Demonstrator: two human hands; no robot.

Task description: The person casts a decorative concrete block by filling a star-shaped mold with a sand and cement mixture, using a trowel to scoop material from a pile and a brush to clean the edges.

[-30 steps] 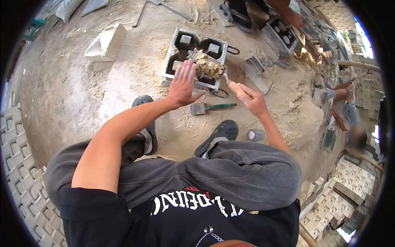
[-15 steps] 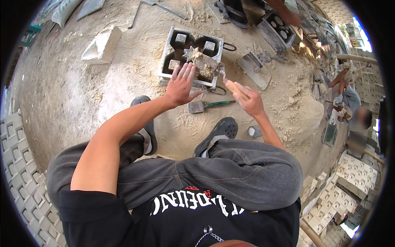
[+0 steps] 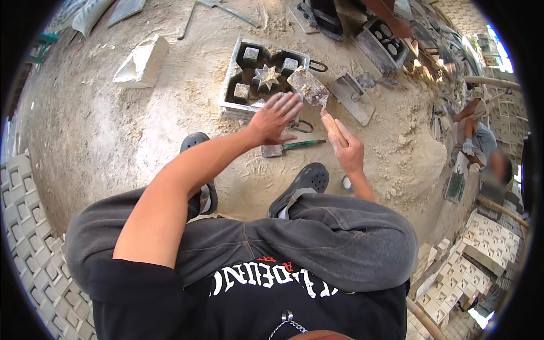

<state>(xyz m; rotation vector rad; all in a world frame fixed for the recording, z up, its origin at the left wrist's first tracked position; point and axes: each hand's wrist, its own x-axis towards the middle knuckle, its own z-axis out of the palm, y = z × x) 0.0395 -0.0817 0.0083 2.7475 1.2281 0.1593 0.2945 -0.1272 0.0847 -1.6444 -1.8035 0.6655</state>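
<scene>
Trowel (image 3: 333, 127) in my clasped right hand (image 3: 349, 149) shifts to the mould's (image 3: 230, 72) right rim, star (image 3: 266, 77) bared, pockets seemingly unfilled; left hand (image 3: 274, 120) spread, empty.

Block (image 3: 141, 65) left of mould (image 3: 234, 107); float (image 3: 352, 99) right.

Wood-handled metal trowel (image 3: 328, 119) loaded with crumbly tan mix (image 3: 309, 88), angled by a boxy grey mould's (image 3: 232, 74) right edge.
</scene>
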